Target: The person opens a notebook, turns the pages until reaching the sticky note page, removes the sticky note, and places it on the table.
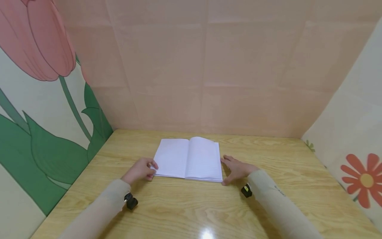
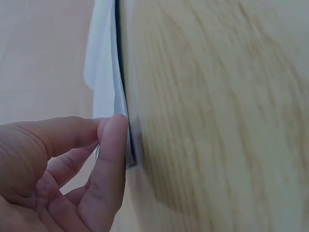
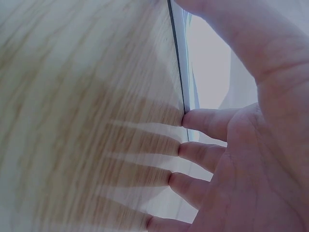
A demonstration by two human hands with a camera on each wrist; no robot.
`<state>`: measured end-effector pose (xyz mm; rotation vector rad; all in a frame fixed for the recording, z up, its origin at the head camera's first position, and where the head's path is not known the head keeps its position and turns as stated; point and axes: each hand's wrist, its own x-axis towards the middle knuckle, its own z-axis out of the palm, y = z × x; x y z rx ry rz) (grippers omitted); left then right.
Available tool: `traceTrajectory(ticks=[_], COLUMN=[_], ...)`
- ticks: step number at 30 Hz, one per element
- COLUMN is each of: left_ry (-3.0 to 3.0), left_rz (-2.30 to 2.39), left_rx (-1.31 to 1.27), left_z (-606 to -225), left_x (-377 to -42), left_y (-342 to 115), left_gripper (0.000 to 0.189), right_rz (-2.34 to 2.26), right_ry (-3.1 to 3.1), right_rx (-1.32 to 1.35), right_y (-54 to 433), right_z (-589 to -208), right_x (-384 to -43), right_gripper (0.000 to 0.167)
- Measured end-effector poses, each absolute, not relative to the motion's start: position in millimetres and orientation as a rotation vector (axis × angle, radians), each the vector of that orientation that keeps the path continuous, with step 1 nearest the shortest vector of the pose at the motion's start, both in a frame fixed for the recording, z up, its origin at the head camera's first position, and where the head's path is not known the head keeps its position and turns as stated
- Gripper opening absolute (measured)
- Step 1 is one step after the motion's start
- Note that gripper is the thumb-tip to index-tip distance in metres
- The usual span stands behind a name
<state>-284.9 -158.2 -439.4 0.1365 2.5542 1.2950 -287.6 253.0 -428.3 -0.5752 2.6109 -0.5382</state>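
An open notebook [image 1: 173, 157] with white, faintly lined pages lies on the wooden table, its right-hand leaves bulging up near the fold. At its near left corner my left hand [image 1: 142, 170] pinches the edge between thumb [image 2: 113, 150] and forefinger; the left wrist view shows the notebook's edge [image 2: 116, 92] running up from that grip. Along the right edge, my right hand [image 1: 237, 168] has its fingers spread, thumb at the near right corner. In the right wrist view the fingertips [image 3: 190, 118] touch down beside the notebook's edge [image 3: 181, 63].
The wooden table [image 1: 191, 205] extends around the notebook, with a bright light reflection near its front. A plain pinkish cloth [image 1: 206, 66] hangs behind. Flower-printed panels [image 1: 44, 132] stand at left and right. Each wrist wears a small black device [image 1: 130, 201].
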Motion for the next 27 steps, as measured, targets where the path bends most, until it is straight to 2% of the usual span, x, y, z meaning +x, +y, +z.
traceTrajectory(ticks=[7,27], left_ry=[2.541,2.694], left_rz=[1.27,1.018], left_rx=[0.055,0.148], left_z=[-443.6,-439.3], left_x=[-288.5,-292.0], left_y=[-155.3,-153.4], left_gripper=[0.008,0.017], right_rz=[-0.533,-0.536], right_ry=[2.609,2.601], right_rx=[-0.565,-0.544], right_y=[252.5,252.5], right_z=[-427.9,-428.2], right_x=[-288.1,-287.8], right_gripper=[0.109,0.11])
